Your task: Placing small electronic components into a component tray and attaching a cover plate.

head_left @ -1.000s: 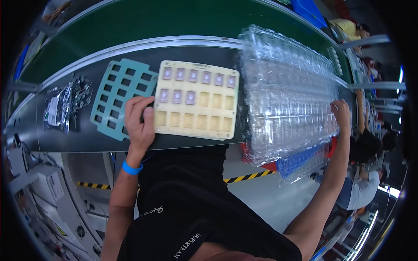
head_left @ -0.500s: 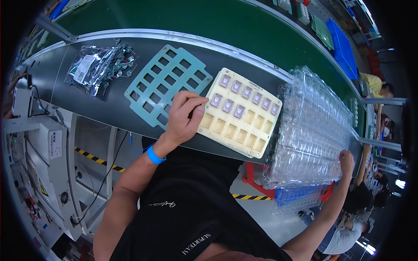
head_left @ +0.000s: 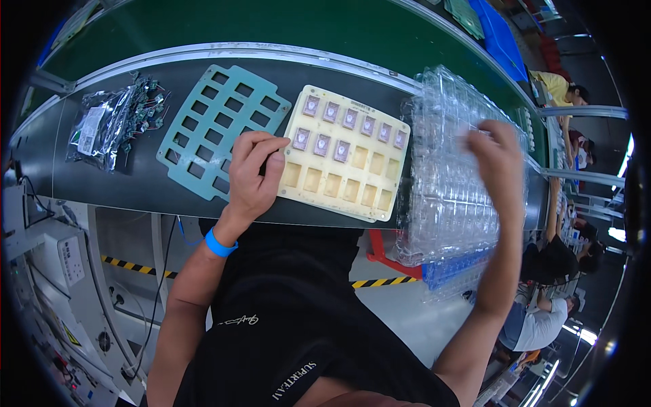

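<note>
A cream fixture tray (head_left: 296, 198) lies on the dark bench in front of me. Small pale-purple rectangular pieces (head_left: 321, 144) fill its far row and the left part of the middle row; the other pockets are bare. My left hand (head_left: 255, 173) is at the tray's left edge, fingers curled and thumb close to the index finger; whatever they may hold is hidden. Over a stack of clear plastic blister trays (head_left: 441, 197) to the right, my right hand (head_left: 500, 159) is smeared by motion. Its fingers cannot be made out.
A teal frame (head_left: 222, 120) with square openings lies left of the cream tray. Farther left are a silvery bag (head_left: 102, 132) and a heap of small wired circuit boards (head_left: 144, 105). A metal rail (head_left: 271, 53) edges the bench. Other people (head_left: 542, 325) are at the far right.
My right hand has moved from the near right side of the clear trays to above them, farther away and leftward. My left hand stays by the cream tray. The whole view has shifted.
</note>
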A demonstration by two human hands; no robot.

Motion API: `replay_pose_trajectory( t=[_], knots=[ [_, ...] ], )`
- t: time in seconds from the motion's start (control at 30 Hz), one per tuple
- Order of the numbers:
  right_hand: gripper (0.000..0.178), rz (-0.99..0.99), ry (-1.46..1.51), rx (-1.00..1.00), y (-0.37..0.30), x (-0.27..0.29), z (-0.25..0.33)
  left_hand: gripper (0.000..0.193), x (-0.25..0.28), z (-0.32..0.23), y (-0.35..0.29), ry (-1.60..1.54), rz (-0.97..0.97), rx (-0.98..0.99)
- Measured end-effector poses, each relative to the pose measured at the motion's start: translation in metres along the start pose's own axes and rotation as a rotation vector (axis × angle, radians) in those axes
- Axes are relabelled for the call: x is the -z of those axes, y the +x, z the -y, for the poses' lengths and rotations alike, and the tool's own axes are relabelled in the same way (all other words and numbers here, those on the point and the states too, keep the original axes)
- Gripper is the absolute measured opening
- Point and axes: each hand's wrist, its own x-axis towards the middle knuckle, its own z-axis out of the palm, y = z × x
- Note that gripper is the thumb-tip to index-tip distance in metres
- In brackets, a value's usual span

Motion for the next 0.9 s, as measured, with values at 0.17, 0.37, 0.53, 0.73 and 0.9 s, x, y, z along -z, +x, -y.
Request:
replay_pose_trajectory(
  t=[0.17, 0.37, 0.53, 0.73, 0.9],
  knots=[
    [0.023, 0.228, 0.028, 0.342, 0.029, -0.043, 0.076, 0.017, -0.004, 0.003, -0.002, -0.024, -0.044, -0.014],
    [0.023, 0.326, -0.027, 0.396, 0.033, -0.049, 0.092, 0.016, -0.003, 0.003, -0.001, -0.064, -0.058, -0.028],
    [0.030, 0.270, 0.119, 0.305, 0.026, -0.054, 0.088, 0.015, -0.001, 0.002, 0.000, -0.073, -0.056, -0.032],
    [0.034, 0.272, 0.310, 0.027, 0.016, -0.057, 0.099, 0.015, -0.002, 0.002, 0.000, -0.068, -0.048, -0.045],
    [0.039, 0.263, 0.267, 0.021, 0.015, -0.063, 0.104, 0.015, -0.002, 0.001, 0.000, -0.072, -0.033, -0.032]
  ],
)
